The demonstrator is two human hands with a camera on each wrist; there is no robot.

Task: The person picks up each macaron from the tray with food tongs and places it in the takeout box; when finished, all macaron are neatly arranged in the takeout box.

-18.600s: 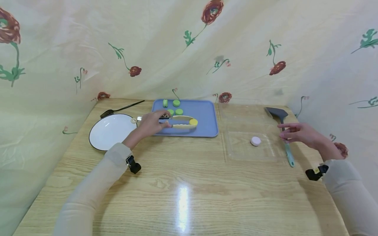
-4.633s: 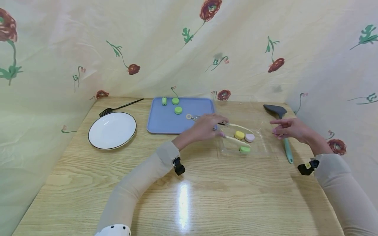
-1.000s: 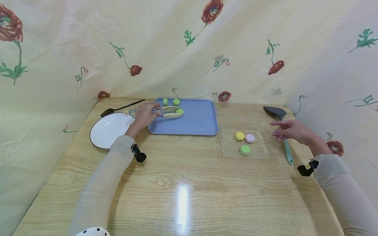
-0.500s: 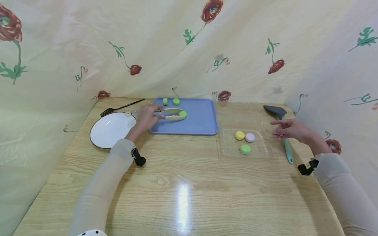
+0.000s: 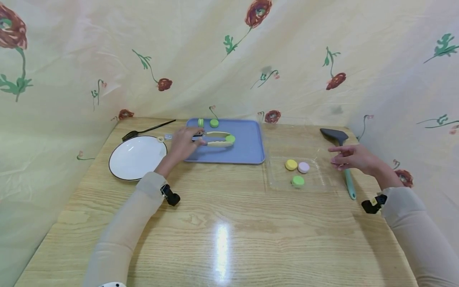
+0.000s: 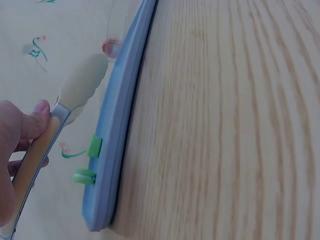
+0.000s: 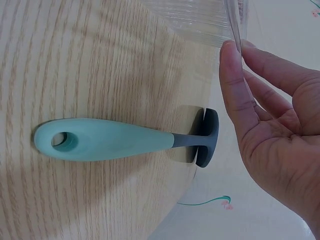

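Gripping tongs [image 5: 219,144], the left hand [image 5: 184,142] has carried a macaron [image 5: 230,139] rightward, right hand [image 5: 353,158] pinching a container [image 7: 200,17].

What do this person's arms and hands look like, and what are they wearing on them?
The left hand and right hand wear no gloves. The left sleeve and right sleeve are long and pale beige. Each wrist carries a small black strapped-on device. White cloth with dark dots shows low on the left arm.
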